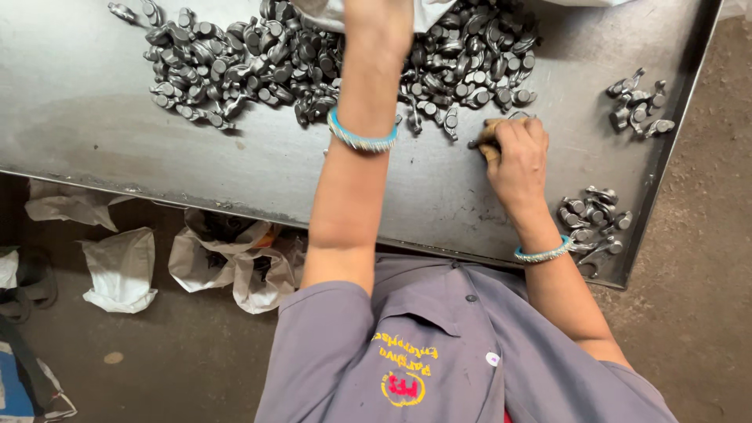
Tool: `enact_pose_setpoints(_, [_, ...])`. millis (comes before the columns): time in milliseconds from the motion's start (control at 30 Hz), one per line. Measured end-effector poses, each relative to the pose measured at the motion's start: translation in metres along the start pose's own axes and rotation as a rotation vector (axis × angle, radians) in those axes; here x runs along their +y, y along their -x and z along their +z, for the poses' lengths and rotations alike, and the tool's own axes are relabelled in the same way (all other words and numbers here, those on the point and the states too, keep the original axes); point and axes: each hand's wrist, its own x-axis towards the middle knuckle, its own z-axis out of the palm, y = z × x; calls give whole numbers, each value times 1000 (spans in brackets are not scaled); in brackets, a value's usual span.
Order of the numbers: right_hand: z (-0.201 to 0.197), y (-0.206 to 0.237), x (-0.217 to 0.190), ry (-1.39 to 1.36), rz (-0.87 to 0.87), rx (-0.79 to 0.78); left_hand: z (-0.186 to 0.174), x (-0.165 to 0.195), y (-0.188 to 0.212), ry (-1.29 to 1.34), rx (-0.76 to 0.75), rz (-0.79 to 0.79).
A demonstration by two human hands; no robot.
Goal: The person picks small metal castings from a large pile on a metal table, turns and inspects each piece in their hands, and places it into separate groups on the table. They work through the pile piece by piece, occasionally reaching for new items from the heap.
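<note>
Grey forged metal parts (329,59) crowd the steel tray (94,117); right hand (517,157) grips a tan block (489,145), left hand (380,19) fingers apparently hidden.

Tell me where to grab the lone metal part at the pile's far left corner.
Pinch the lone metal part across its narrow middle, probably coming from the open table on its left. It lies flat and elongated with knobby ends, and the pile crowds its right side.
</note>
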Motion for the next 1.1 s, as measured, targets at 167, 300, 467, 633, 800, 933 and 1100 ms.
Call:
enact_pose_setpoints(167, [-8, 12, -1, -7, 22, -32, -18, -28, 47, -934, -414, 484])
enact_pose_setpoints(300, [-19, 35, -2, -441, 193, -7, -47, -50, 70, -1615, -312, 955])
enact_pose_setpoints(467, [-28, 68, 11, -1486, 721, -15, -53, -52, 68, -1709, -381, 1013])
enact_pose_setpoints(633, [-26, 90, 29, -1999, 879, -146, -61, -54, 76, -1753, -401, 910])
enact_pose_setpoints(800, [-25, 102, 33, -1982, 928, -175, -83, -69, 94, -1683, -409, 802])
enact_pose_setpoints(933, [-27, 105, 34, -1805, 977, -155, -91, -77, 121, -1687, -468, 723])
enact_pose_setpoints(1100, [-36, 105, 13, -1593, 850, -94, -94, -80, 177, -1319, -507, 795])
